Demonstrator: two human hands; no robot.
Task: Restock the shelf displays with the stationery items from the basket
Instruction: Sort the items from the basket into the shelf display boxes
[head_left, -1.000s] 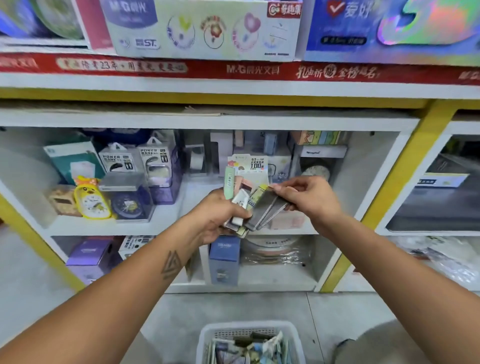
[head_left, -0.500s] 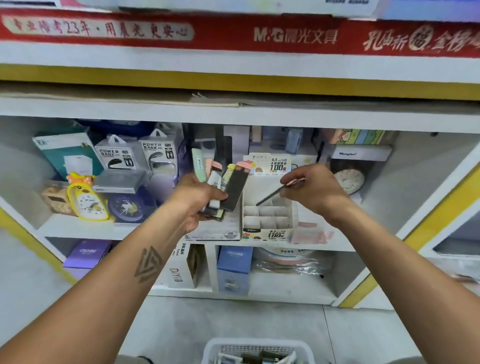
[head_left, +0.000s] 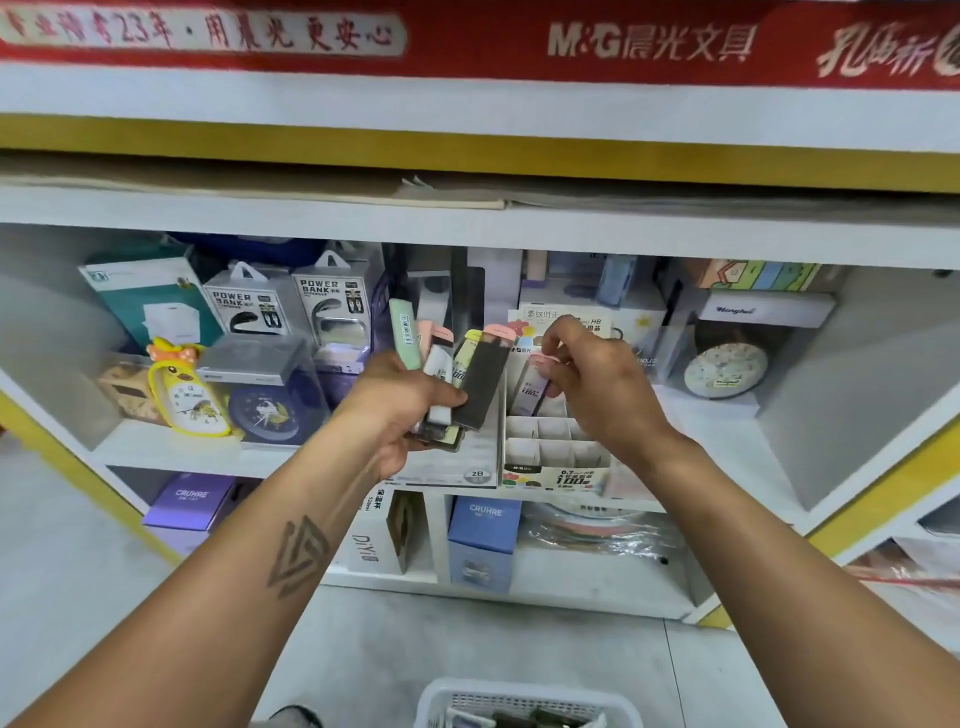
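Observation:
My left hand (head_left: 402, 402) grips a fan of several flat pencil-lead cases (head_left: 480, 382), green, pink, yellow and dark, in front of the middle shelf. My right hand (head_left: 592, 382) is just to the right of it, pinching one pink-capped lead case (head_left: 535, 387) that stands tilted in the back row of a white gridded display box (head_left: 553, 452). The box sits at the shelf's front edge and most of its cells show as hollow. A white basket (head_left: 524, 706) with more stationery is at the bottom edge, on the floor below my arms.
Power bank packs (head_left: 291, 304), a yellow duck clock (head_left: 184, 392), a dark clock in a clear case (head_left: 267, 395) and a round white clock (head_left: 724, 364) share the shelf. Purple and blue CRUHRE boxes (head_left: 483, 540) stand on the shelf below. A yellow-edged divider (head_left: 883, 493) rises at the right.
My right hand drew one case from the fan in my left hand and has carried it right and down into the gridded box. The view has moved closer to the shelf.

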